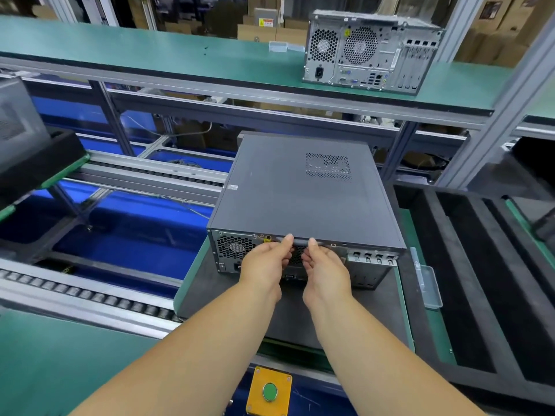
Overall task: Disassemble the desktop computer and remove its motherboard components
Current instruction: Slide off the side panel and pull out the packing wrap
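Observation:
A dark grey desktop computer (303,193) lies on its side on a dark pallet (228,289), its rear panel facing me. The side cover is on top, with a small vent grid near its far right. At the top edge of the rear panel sits a grey pull handle (301,241). My left hand (265,264) pinches the handle's left end with curled fingers. My right hand (324,267) grips its right end, thumb on top. The hands hide the middle of the rear panel.
A second computer case (369,52) stands on the green upper shelf (150,52). Roller conveyor rails (90,292) run to the left. Black foam trays (480,265) lie to the right, beside a clear plastic box (429,283). A yellow box with a green button (269,391) sits at the front edge.

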`<state>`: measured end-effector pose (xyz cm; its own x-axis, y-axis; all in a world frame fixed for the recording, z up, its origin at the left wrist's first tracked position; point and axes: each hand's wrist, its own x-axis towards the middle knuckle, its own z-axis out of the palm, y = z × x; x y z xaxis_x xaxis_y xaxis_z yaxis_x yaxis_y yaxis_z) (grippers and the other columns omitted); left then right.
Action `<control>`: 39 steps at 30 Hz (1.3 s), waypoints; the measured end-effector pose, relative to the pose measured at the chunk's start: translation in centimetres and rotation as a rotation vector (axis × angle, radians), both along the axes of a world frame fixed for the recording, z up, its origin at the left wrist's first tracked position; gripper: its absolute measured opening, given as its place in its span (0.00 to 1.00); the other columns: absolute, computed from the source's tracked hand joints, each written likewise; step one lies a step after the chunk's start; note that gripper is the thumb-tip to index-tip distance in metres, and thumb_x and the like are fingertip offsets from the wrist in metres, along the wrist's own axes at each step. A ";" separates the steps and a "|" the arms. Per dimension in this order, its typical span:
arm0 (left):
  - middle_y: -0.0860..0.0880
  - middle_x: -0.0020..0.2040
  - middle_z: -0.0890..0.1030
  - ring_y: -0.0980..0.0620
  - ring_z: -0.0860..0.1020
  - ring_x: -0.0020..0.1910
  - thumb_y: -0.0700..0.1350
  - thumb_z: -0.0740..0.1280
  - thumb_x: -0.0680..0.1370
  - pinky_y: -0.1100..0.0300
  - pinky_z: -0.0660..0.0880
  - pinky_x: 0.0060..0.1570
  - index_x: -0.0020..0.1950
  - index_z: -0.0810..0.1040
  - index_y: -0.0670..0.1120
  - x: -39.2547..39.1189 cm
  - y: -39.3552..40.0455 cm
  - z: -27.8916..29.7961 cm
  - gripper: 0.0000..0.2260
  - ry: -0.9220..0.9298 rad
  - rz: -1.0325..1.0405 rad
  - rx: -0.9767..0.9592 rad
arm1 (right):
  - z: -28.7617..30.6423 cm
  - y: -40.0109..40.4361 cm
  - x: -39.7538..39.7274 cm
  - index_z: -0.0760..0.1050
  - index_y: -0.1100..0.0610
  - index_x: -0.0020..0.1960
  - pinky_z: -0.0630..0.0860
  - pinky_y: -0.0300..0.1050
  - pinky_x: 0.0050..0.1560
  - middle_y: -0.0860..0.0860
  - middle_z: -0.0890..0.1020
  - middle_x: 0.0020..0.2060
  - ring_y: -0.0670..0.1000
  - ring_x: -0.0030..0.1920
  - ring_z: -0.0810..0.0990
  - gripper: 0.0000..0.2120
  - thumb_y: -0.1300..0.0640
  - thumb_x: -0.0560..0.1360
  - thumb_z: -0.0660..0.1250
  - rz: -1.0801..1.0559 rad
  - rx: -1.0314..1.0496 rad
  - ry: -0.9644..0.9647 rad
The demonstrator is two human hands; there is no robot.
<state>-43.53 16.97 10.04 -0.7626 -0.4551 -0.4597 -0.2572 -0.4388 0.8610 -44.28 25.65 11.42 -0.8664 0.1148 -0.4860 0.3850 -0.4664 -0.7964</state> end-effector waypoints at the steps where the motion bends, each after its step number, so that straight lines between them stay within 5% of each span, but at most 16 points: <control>1: 0.49 0.36 0.83 0.51 0.78 0.40 0.50 0.76 0.71 0.55 0.75 0.50 0.38 0.82 0.44 0.0 0.0 0.1 0.10 0.006 0.000 0.014 | 0.1 0.0 0.0 0.77 0.58 0.42 0.74 0.40 0.47 0.51 0.80 0.39 0.49 0.44 0.78 0.06 0.58 0.75 0.71 -0.004 -0.005 -0.003; 8: 0.48 0.36 0.76 0.50 0.74 0.40 0.45 0.71 0.76 0.49 0.71 0.63 0.38 0.75 0.44 1.6 0.3 0.0 0.09 0.106 -0.059 0.114 | -0.2 0.4 1.1 0.74 0.58 0.40 0.75 0.45 0.59 0.52 0.81 0.38 0.51 0.47 0.80 0.08 0.63 0.77 0.68 0.026 -0.161 0.062; 11: 0.45 0.43 0.79 0.49 0.76 0.45 0.45 0.70 0.77 0.53 0.75 0.58 0.43 0.76 0.43 1.6 0.1 0.7 0.08 0.110 -0.080 0.121 | 0.3 1.1 0.9 0.76 0.60 0.46 0.75 0.45 0.58 0.55 0.82 0.43 0.53 0.50 0.81 0.01 0.63 0.77 0.68 0.088 -0.181 0.033; 16: 0.44 0.50 0.81 0.50 0.79 0.48 0.46 0.71 0.76 0.60 0.76 0.49 0.51 0.76 0.43 1.7 -1.1 1.5 0.09 0.051 -0.049 0.130 | 0.8 2.3 1.4 0.76 0.59 0.53 0.76 0.42 0.46 0.56 0.83 0.48 0.52 0.49 0.82 0.10 0.55 0.75 0.70 0.253 -0.041 -0.094; 19: 0.45 0.52 0.81 0.51 0.79 0.49 0.46 0.69 0.77 0.62 0.75 0.46 0.56 0.75 0.42 1.9 -2.8 1.9 0.11 0.031 0.037 0.181 | 1.6 3.4 1.0 0.75 0.60 0.57 0.76 0.43 0.48 0.56 0.82 0.49 0.53 0.49 0.81 0.13 0.54 0.76 0.69 0.168 -0.107 -0.075; 26: 0.48 0.45 0.81 0.50 0.78 0.51 0.47 0.66 0.80 0.57 0.72 0.58 0.45 0.77 0.44 2.2 -5.9 3.5 0.07 -0.028 0.141 0.263 | 3.6 5.0 0.0 0.74 0.65 0.55 0.77 0.45 0.50 0.60 0.80 0.52 0.55 0.49 0.82 0.10 0.60 0.77 0.68 0.099 -0.235 -0.125; 33: 0.45 0.44 0.82 0.51 0.82 0.44 0.45 0.68 0.78 0.61 0.77 0.39 0.49 0.77 0.42 1.9 -6.6 5.0 0.07 -0.001 0.132 0.281 | 4.7 5.7 -0.2 0.69 0.71 0.60 0.78 0.45 0.43 0.64 0.80 0.51 0.57 0.48 0.82 0.14 0.64 0.78 0.65 0.145 -0.225 -0.145; 39: 0.47 0.37 0.82 0.53 0.83 0.36 0.47 0.70 0.76 0.63 0.77 0.30 0.50 0.78 0.43 1.9 -7.3 6.1 0.09 0.047 0.128 0.296 | 5.7 6.2 -0.2 0.68 0.65 0.56 0.78 0.42 0.36 0.63 0.84 0.44 0.55 0.40 0.86 0.12 0.60 0.77 0.67 0.110 -0.200 -0.119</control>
<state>-41.59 9.66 16.14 -0.7311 -0.4006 -0.5523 -0.1471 -0.6979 0.7010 -44.47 31.80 17.12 -0.8036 -0.0855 -0.5890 0.5276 -0.5601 -0.6387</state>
